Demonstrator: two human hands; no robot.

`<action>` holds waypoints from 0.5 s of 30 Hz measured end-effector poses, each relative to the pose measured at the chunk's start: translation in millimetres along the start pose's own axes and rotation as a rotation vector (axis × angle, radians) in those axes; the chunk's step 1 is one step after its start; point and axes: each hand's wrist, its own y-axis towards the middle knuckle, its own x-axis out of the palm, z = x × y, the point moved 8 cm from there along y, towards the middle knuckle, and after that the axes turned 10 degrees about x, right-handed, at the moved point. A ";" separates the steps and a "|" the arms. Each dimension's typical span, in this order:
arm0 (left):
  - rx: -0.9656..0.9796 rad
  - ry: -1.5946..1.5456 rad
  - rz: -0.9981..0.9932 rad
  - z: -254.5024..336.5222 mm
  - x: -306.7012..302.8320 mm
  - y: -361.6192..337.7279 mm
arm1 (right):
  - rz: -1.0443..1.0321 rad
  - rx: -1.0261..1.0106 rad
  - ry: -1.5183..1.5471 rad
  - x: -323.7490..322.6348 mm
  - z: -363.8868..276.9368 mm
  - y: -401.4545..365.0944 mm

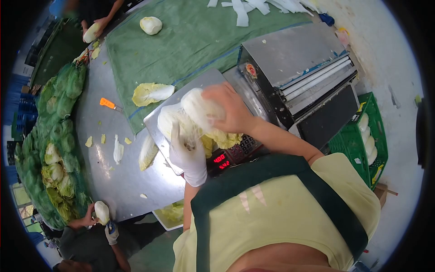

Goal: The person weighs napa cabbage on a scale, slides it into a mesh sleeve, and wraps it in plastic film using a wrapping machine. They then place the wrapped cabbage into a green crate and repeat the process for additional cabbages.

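**Two cabbages over the scale tray**

The right hand (229, 109), bare, grasps a pale cabbage (197, 105) from above, with the fingers wrapped over its top. The cabbage sits over the far end of the steel tray (156, 131), just in front of the machine (290, 59).

The left hand (188, 152), in a white glove, lies against a second cabbage (168, 121) that touches the first on its near side. The gloved fingers run up along the leaves, and I cannot tell whether they clasp the head or only rest on it. Loose yellow leaves (222, 138) hang below the right wrist, above the red display (220, 161).

On the steel table (118, 181), a cut piece (148, 152) lies against the tray's edge and small scraps are scattered near it. A knife (108, 104) with an orange handle lies at the edge of the green cloth (190, 36), near an open leafy piece (152, 93). One trimmed head (151, 25) lies farther up the cloth.

Net sacks (54, 149) of cabbages are stacked along the table's left side. A green crate (358, 149) beside the machine holds trimmed heads.

Two co-workers each hold a cabbage, one at the top left (92, 32) and one at the bottom left (102, 212).
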 end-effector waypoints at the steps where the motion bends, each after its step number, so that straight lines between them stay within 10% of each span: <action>1: -0.075 0.051 -0.064 -2.3 1.6 9.1 | -0.053 0.023 -0.053 5.4 -1.7 9.0; 8: 0.302 0.186 -0.066 24.9 8.4 26.3 | -0.461 0.387 0.251 62.0 61.0 33.6; 15: 0.008 0.067 -0.058 -6.7 12.5 18.8 | -0.209 0.977 0.714 55.0 64.2 16.8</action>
